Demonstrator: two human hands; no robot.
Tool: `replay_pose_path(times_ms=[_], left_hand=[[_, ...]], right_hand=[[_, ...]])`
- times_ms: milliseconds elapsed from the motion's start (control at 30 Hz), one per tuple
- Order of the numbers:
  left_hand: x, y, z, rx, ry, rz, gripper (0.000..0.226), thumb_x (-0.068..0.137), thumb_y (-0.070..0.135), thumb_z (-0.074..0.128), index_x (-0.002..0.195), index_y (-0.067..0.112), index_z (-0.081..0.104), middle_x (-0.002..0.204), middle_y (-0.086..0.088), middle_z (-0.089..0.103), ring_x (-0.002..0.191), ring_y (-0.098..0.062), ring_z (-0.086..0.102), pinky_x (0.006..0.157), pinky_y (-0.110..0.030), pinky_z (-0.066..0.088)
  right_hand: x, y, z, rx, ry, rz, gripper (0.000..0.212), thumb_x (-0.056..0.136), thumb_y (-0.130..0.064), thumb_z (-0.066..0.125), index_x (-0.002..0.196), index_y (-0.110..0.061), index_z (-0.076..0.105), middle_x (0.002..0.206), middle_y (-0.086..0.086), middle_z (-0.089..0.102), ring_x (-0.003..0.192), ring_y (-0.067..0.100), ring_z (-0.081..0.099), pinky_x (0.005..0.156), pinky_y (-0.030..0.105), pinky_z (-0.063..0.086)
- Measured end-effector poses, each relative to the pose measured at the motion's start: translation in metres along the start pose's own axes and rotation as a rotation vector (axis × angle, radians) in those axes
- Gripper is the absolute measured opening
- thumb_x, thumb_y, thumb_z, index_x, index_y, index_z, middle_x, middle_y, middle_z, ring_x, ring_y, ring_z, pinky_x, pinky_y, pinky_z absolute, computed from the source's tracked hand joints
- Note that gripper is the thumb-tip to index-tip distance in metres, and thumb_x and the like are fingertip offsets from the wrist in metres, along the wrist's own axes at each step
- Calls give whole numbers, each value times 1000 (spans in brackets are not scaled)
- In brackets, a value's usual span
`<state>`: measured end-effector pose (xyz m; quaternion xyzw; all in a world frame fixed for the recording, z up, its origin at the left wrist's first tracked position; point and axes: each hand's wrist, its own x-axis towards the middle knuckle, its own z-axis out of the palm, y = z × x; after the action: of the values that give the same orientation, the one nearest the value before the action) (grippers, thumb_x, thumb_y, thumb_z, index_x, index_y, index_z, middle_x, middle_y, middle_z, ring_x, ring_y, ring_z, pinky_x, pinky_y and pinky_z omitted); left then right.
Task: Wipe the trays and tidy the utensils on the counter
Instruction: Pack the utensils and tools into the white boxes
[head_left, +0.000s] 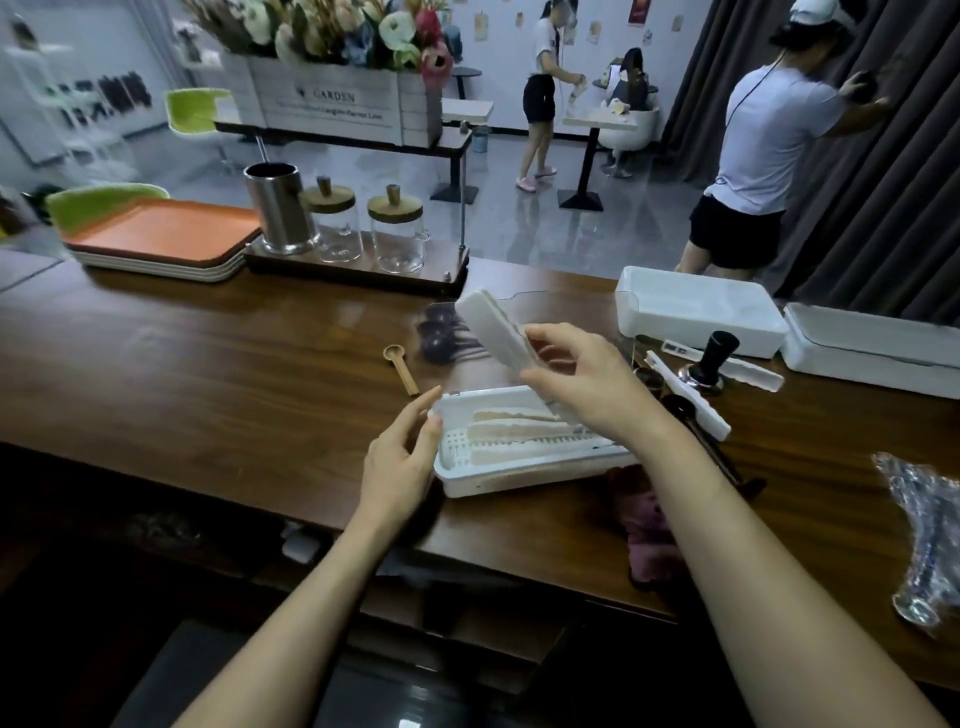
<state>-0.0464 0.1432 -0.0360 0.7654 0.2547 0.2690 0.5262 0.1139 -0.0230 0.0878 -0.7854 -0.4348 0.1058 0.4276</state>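
Maroon cloth (644, 525) lies at the near edge of the wooden counter (208, 374). Just beyond it sits the white utensil tray (519, 475), its long axis running left to right. My left hand (402, 457) grips its left end. My right hand (582, 379) pinches a long white insert (493, 327) above the tray, tilted, with its far end pointing up and away to the left. Behind are dark spoons (441, 338) and a wooden scoop (400, 366); stacked orange trays (156, 234) sit far left.
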Motion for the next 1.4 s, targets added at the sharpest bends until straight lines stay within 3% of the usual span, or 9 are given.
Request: replay_pose_path(times_ms=[167, 300, 433, 567, 767, 933, 1033, 1200, 1400], left_hand=[[0, 1, 1, 1, 20, -8, 38, 96, 59, 49, 133, 55, 58, 123, 22, 69, 117, -2, 63, 102, -47, 52], [-1, 2, 1, 18, 20, -15, 36, 98, 54, 49, 133, 55, 58, 117, 22, 72, 110, 0, 65, 98, -46, 54], [-1, 3, 1, 43, 24, -12, 35, 97, 53, 48, 131, 57, 58, 114, 22, 73, 107, -2, 66, 96, -46, 55], [-1, 4, 1, 42, 23, -19, 30, 97, 54, 48, 123, 64, 58, 108, 33, 70, 106, 6, 65, 96, -43, 55], [-1, 3, 3, 67, 38, -8, 38, 97, 52, 45, 133, 52, 58, 114, 22, 72, 110, 1, 64, 98, -43, 52], [-1, 3, 4, 61, 48, -11, 37, 97, 54, 45, 131, 54, 59, 112, 27, 70, 109, 3, 63, 99, -43, 52], [-1, 2, 3, 51, 52, -9, 37, 97, 55, 45, 131, 53, 59, 114, 23, 71, 110, 0, 64, 99, -45, 52], [-2, 2, 3, 50, 47, -4, 34, 99, 52, 47, 131, 54, 59, 113, 20, 72, 109, 1, 64, 97, -44, 53], [-1, 0, 3, 46, 45, -10, 34, 100, 49, 49, 132, 52, 59, 117, 21, 72, 111, 2, 64, 100, -43, 53]], right_hand=[[11, 6, 20, 36, -123, 11, 46, 89, -14, 72, 133, -27, 64, 120, -13, 68, 106, -1, 63, 89, 13, 49], [9, 12, 28, -16, -226, -12, 42, 92, -14, 70, 128, -35, 65, 121, -18, 66, 106, -6, 60, 87, 9, 47], [8, 13, 22, -1, -240, 35, 42, 92, -13, 69, 124, -41, 65, 109, -24, 63, 100, -6, 61, 61, 16, 54], [9, 22, 23, -186, -293, 66, 43, 91, -19, 69, 124, -45, 62, 109, -15, 64, 97, 5, 62, 84, 29, 56], [1, 47, 14, -412, -389, 195, 45, 88, -21, 69, 128, -41, 65, 130, -10, 61, 120, 14, 55, 97, 33, 48], [-4, 56, 14, -308, -339, 224, 20, 83, -41, 78, 101, -33, 75, 118, -10, 55, 114, 12, 49, 97, 35, 43], [-6, 53, 18, -302, -348, 189, 19, 84, -41, 75, 102, -35, 73, 117, -11, 53, 115, 11, 45, 98, 36, 41], [-7, 46, 17, -234, -355, 160, 6, 80, -35, 74, 84, -35, 69, 106, -14, 64, 102, 9, 59, 95, 41, 50], [-6, 39, -8, -79, -482, 174, 8, 88, -30, 76, 95, -31, 72, 111, -3, 72, 105, 9, 64, 97, 27, 48]])
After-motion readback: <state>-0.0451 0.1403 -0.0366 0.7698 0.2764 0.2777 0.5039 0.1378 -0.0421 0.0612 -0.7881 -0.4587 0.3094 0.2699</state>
